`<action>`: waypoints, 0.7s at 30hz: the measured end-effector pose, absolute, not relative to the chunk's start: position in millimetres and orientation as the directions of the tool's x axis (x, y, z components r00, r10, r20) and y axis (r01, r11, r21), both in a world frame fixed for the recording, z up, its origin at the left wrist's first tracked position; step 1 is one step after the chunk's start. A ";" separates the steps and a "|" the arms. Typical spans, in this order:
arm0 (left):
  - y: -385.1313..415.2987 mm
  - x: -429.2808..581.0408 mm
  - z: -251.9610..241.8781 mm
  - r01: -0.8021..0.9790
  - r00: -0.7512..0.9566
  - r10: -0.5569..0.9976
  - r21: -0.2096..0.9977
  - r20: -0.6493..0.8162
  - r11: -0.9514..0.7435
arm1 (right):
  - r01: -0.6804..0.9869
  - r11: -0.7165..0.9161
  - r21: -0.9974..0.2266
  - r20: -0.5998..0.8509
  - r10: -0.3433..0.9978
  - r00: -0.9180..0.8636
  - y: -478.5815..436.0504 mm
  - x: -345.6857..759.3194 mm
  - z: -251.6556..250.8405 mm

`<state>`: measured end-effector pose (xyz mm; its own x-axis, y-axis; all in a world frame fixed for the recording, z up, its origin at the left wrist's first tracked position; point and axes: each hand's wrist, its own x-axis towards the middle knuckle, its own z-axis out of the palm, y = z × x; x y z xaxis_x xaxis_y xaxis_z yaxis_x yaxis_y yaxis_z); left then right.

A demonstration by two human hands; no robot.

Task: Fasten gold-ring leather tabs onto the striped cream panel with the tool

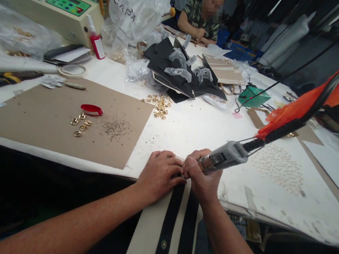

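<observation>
A cream panel (148,232) with two black straps runs from the table's front edge down toward me, and a small round metal piece (164,244) shows on one strap. My left hand (162,173) lies over the panel's far end, fingers bent and pressing on it. Beside it, touching, my right hand (203,175) is wrapped round a grey power screwdriver (224,157), which hangs from a black cable with orange cloth. The tool's tip is hidden between my hands.
Gold buckles (80,125) and a red oval piece (92,110) lie on brown board (49,129) at left. More gold hardware (161,106), black pieces (179,69) and a green box (254,96) stand farther back. A person (200,16) sits across the table.
</observation>
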<state>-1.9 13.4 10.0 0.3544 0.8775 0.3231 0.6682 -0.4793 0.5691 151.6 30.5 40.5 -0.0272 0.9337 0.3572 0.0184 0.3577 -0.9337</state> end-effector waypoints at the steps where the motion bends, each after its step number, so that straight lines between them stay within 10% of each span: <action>1: 13.4 -2.0 9.5 0.670 0.354 0.877 0.567 0.324 -0.480 | 0.018 0.359 -0.933 0.358 0.933 -0.035 30.7 152.0 39.7; 21: 11.8 -2.0 8.2 0.677 0.345 0.894 0.585 0.285 -0.447 | -0.040 0.310 -0.950 0.312 0.948 -0.066 36.1 147.7 32.8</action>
